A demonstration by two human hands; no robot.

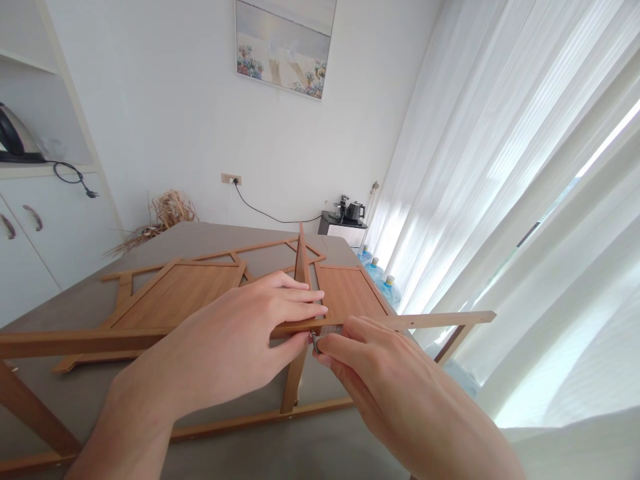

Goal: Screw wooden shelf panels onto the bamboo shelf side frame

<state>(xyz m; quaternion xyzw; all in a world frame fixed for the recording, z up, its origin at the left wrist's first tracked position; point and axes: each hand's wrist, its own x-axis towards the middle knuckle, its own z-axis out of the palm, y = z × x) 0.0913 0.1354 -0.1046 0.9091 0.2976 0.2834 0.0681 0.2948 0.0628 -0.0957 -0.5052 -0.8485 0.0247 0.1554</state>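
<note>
Evidently, we have the long wooden rail (445, 321) crossing the foreground, its left end cut off. We find the left hand (240, 327) clasping it, fingers over the top, thumb on the near side. Below the rail's near edge, the right hand (377, 360) pinches a small bent metal key (315, 342), whose seating we cannot make out. Beyond the rail lies a wooden panel (175, 293), partly hidden by the left hand.

Panels (185, 293) behind frame (294, 383), on table (215, 238); bottles (389, 288) right of table, beside curtain (450, 153).
</note>
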